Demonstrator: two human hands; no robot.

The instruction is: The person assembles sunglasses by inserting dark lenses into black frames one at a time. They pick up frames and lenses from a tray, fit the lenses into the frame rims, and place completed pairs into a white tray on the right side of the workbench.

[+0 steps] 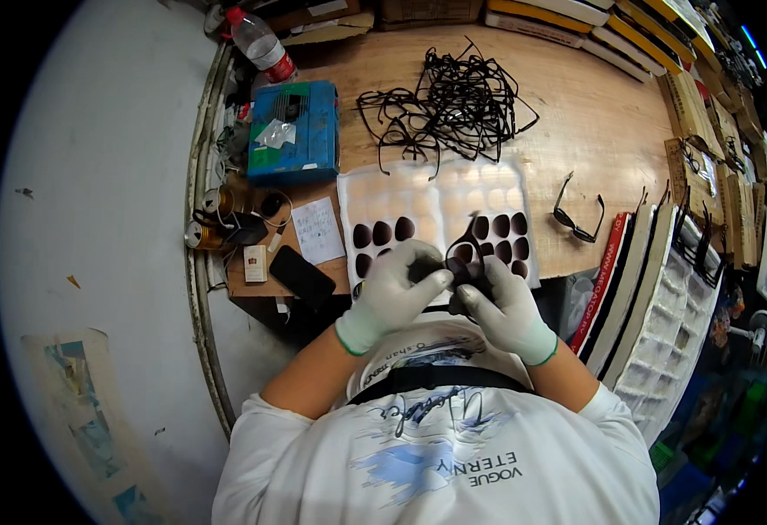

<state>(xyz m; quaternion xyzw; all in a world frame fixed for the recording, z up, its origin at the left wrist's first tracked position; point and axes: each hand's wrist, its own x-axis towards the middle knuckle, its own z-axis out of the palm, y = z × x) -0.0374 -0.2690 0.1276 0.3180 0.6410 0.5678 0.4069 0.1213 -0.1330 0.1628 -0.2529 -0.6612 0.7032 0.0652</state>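
In front of my body, both gloved hands meet at a black eyeglass frame (474,233). My left hand (401,289) pinches it from the left, thumb and fingers closed at the rim. On the other side, my right hand (510,308) is closed around the frame, some fingers hidden behind it. A dark patch shows between the thumbs; whether it is a lens seated in the rim cannot be made out. Just beyond lies a white moulded lens tray (383,188) with dark tinted lenses (404,229) in its nearer pockets, partly covered by my hands.
A tangled heap of black frames (471,101) lies beyond the tray. Sunglasses (578,226) rest to its right. Leftward are a blue box (313,131), a bottle (265,51), a paper note (318,229) and a phone (302,276). Stacked trays (663,324) stand at the right.
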